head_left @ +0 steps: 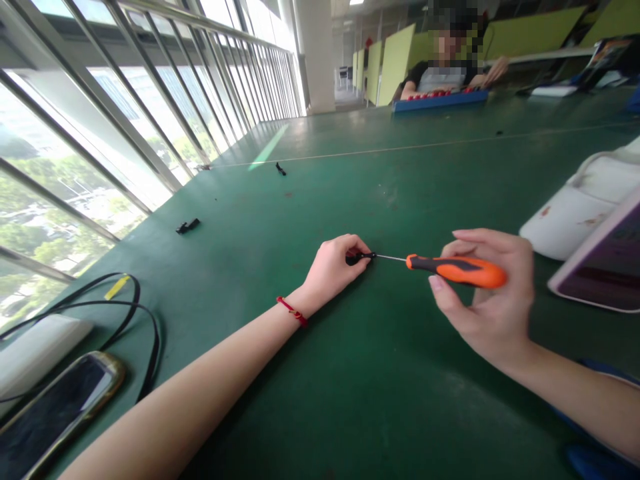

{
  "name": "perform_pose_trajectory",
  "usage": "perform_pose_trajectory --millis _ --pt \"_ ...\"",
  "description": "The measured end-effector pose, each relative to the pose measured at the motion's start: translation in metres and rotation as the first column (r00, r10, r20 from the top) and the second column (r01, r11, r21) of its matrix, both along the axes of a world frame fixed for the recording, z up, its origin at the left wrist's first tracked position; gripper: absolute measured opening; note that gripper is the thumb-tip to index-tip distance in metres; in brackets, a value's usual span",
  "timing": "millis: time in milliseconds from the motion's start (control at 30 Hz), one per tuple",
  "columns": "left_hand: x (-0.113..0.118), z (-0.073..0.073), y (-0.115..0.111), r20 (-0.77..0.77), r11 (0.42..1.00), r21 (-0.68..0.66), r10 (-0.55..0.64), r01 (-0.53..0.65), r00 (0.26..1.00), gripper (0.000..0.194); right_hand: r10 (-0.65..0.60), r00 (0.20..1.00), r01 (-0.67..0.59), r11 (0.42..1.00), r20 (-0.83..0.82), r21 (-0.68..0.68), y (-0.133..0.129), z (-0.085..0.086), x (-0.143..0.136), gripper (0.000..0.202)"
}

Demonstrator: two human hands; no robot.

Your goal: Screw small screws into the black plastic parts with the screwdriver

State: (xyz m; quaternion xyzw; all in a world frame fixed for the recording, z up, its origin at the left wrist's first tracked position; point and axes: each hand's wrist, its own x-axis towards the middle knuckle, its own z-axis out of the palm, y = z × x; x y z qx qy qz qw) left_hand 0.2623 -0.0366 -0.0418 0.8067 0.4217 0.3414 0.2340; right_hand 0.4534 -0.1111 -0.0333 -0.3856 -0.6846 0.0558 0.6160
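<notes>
Near the middle of the green table (320, 193), my left hand (336, 268) pinches a small black part (359, 257) between thumb and fingers. An orange and black screwdriver (457, 268) lies nearly level, its thin metal shaft pointing left and its tip meeting the right end of the black part. Around the screwdriver's handle is my right hand (493, 300), with the thumb below and the fingers above and behind. A red string bracelet (292, 311) circles my left wrist.
Two small black pieces (188, 226) (281, 169) lie at the left and far left. A phone (60, 407), white box (43, 353) and black cable (156, 333) are lower left. A white container (565, 213) and tablet (605, 260) stand right. Across sits a person (443, 77) behind a blue tray (440, 101).
</notes>
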Motion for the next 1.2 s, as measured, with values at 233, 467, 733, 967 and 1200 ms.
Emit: perform_pose_trajectory --millis 233,467,733,967,1200 --pt "0.0 -0.0003 0.0002 0.007 1.0 0.003 -0.009 0.009 1.0 0.01 -0.051 0.993 0.055 0.998 0.107 -0.033 -0.0027 0.0 0.0012 0.026" --pt "0.0001 0.0002 0.0001 0.002 1.0 0.012 -0.01 0.01 1.0 0.009 0.006 0.994 0.007 0.993 0.112 -0.117 -0.0018 -0.001 0.0029 0.032" --pt "-0.0001 0.0 0.0007 0.002 1.0 0.015 -0.02 0.02 1.0 0.009 0.049 0.998 -0.05 0.999 -0.037 -0.016 0.0019 0.0003 -0.0002 0.054" --pt "-0.0003 -0.0018 0.0014 0.005 0.999 0.022 -0.025 0.025 1.0 0.01 -0.009 0.991 0.018 0.997 0.134 -0.069 -0.0028 0.0006 0.0003 0.032" --pt "-0.0004 -0.0021 0.0013 0.008 0.999 0.027 -0.028 0.028 1.0 0.01 0.015 0.991 -0.006 0.998 0.134 -0.068 -0.0025 0.0014 0.0016 0.045"
